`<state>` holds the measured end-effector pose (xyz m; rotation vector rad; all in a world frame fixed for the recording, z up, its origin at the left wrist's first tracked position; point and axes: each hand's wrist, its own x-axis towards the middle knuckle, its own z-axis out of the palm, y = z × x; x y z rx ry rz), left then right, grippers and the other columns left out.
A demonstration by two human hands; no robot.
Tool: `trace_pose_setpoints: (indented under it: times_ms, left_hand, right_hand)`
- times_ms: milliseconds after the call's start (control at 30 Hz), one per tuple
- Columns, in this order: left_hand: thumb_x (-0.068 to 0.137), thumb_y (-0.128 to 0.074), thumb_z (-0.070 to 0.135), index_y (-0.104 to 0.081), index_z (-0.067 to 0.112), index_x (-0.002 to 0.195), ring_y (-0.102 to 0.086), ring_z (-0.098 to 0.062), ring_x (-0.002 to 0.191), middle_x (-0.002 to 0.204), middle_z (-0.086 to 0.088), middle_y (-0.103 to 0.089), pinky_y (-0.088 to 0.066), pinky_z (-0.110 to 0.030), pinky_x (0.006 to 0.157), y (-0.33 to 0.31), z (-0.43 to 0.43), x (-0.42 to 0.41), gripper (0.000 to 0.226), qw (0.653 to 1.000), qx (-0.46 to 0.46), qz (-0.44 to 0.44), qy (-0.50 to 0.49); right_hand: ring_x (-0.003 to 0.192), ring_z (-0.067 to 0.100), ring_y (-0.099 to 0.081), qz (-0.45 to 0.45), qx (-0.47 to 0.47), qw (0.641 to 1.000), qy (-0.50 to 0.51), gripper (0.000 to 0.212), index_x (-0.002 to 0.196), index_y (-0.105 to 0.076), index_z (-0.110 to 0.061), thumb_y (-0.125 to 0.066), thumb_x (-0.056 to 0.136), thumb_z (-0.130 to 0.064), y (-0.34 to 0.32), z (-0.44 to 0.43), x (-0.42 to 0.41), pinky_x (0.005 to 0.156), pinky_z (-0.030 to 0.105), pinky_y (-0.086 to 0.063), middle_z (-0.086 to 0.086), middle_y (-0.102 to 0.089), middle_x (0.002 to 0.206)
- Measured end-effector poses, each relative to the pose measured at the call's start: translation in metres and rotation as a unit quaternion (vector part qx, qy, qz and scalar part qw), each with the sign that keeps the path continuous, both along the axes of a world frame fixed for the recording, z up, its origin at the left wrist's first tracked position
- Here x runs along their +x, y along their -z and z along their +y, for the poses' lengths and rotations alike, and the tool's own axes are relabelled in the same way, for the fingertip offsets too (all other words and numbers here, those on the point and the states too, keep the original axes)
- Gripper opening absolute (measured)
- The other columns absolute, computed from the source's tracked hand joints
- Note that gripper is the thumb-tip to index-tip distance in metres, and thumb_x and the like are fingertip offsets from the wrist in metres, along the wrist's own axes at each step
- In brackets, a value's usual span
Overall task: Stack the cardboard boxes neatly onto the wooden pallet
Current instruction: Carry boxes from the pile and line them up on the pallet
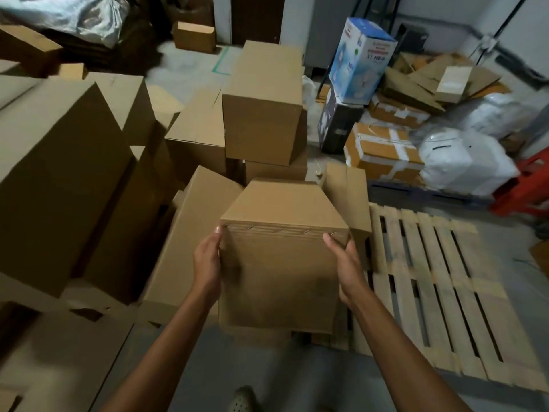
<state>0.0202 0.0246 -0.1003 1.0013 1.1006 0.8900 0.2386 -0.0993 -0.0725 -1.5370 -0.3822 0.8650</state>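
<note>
Held carton (282, 269): plain tan-brown, no print; silver staple row across upper seam. Stacked cartons (261, 105): same plain tan, unprinted. Pallet (445, 292): pale yellow wood; slats alternate w/ dark gaps, giving a striped look. Printed box (361, 60): blue and white w/ red lettering. Box beneath it (337, 123): black/navy w/ white graphic. Taped cartons (383, 153): orange-brown, crossed by white tape bands. Sacks (463, 165): white. Frame (531, 179) at edge of view: red. Floor (499, 242): grey. Floor tape (221, 63): green. Wrap (65, 16): silver-grey, shiny.
</note>
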Motion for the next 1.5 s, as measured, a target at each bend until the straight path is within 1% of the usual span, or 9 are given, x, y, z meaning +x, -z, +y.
trace_pose_setpoints:
  times_ms: [167,300,467,600,833,1067,1167,1333,1500]
  left_hand:
    - [0.077,-0.059,0.082,-0.064,0.025,0.131,-0.059,-0.023,0.123,0.134,-0.005,-0.060,-0.051,-0.053,0.101,-0.001,0.011,-0.002,0.079,1.000,0.015,-0.013,0.008]
    - [0.084,-0.062,0.069,-0.063,0.021,0.134,-0.059,-0.022,0.124,0.132,-0.002,-0.065,-0.050,-0.047,0.102,-0.020,-0.001,0.004,0.070,0.998,0.047,-0.044,0.013]
    - [0.093,-0.057,0.048,-0.056,0.020,0.138,-0.055,-0.009,0.114,0.126,0.007,-0.060,-0.047,-0.030,0.083,-0.049,-0.026,0.011,0.053,0.996,0.078,-0.037,-0.027]
    - [0.093,-0.058,0.050,-0.053,0.024,0.131,-0.054,-0.018,0.111,0.121,0.007,-0.056,-0.048,-0.039,0.085,-0.070,-0.055,0.019,0.046,0.995,0.088,-0.039,-0.009]
    - [0.077,-0.061,0.059,-0.042,0.031,0.133,-0.053,-0.017,0.116,0.126,0.003,-0.052,-0.047,-0.032,0.082,-0.104,-0.113,0.043,0.065,0.987,0.107,-0.036,0.113]
    - [0.096,-0.063,0.025,-0.014,0.026,0.161,-0.037,-0.025,0.142,0.157,-0.010,-0.032,-0.035,-0.031,0.109,-0.130,-0.180,0.095,0.082,0.982,0.154,-0.032,0.103]
    - [0.102,-0.049,0.018,-0.026,0.023,0.158,-0.042,-0.017,0.133,0.159,-0.008,-0.030,-0.039,-0.026,0.099,-0.132,-0.203,0.114,0.061,0.979,0.124,-0.021,0.158]
    - [0.100,-0.052,0.027,-0.047,0.023,0.147,-0.055,-0.013,0.107,0.137,-0.006,-0.051,-0.045,-0.030,0.084,-0.125,-0.230,0.147,0.047,0.972,0.090,0.014,0.218]
    - [0.097,-0.056,0.018,-0.067,0.012,0.113,-0.059,-0.016,0.088,0.108,-0.008,-0.064,-0.045,-0.022,0.066,-0.127,-0.246,0.191,0.021,0.977,0.085,0.041,0.192]
  right_hand:
    - [0.128,0.020,-0.055,0.011,0.030,0.999,-0.005,0.094,0.155,-0.035,-0.032,-0.076,0.075,-0.060,-0.023,-0.003,0.003,0.108,0.053,-0.045,-0.002,-0.056,0.144]
    - [0.126,0.018,-0.057,-0.001,0.049,0.999,-0.001,0.089,0.151,-0.040,-0.031,-0.075,0.075,-0.059,-0.032,-0.013,0.004,0.107,0.049,-0.046,-0.003,-0.059,0.141]
    - [0.139,0.023,-0.044,-0.018,0.051,0.999,-0.010,0.126,0.158,-0.026,-0.032,-0.077,0.053,-0.078,-0.051,-0.032,0.004,0.114,0.055,-0.035,-0.002,-0.044,0.155]
    - [0.135,0.025,-0.047,-0.030,0.043,0.998,-0.029,0.129,0.158,-0.026,-0.028,-0.078,0.051,-0.079,-0.072,-0.061,0.012,0.113,0.055,-0.036,-0.004,-0.048,0.150]
    - [0.107,0.024,-0.066,-0.060,0.039,0.997,-0.002,0.041,0.130,-0.057,-0.020,-0.067,0.092,-0.032,-0.099,-0.161,0.049,0.090,0.046,-0.055,0.003,-0.070,0.118]
    - [0.105,0.032,-0.069,-0.003,0.053,0.997,-0.055,0.046,0.133,-0.055,-0.021,-0.067,0.090,-0.031,-0.095,-0.274,0.085,0.079,0.044,-0.057,0.010,-0.072,0.118]
    - [0.105,0.032,-0.070,0.014,0.062,0.994,-0.086,0.063,0.139,-0.050,-0.027,-0.070,0.080,-0.038,-0.092,-0.320,0.098,0.079,0.044,-0.058,0.009,-0.070,0.122]
    - [0.104,0.029,-0.071,0.035,0.110,0.991,-0.066,0.052,0.137,-0.051,-0.028,-0.061,0.086,-0.029,-0.088,-0.372,0.116,0.077,0.038,-0.059,0.003,-0.074,0.117]
    - [0.088,0.024,-0.071,0.085,0.156,0.984,-0.015,0.063,0.142,-0.050,-0.016,-0.063,0.085,-0.040,-0.077,-0.408,0.144,0.067,0.032,-0.058,0.011,-0.071,0.115]
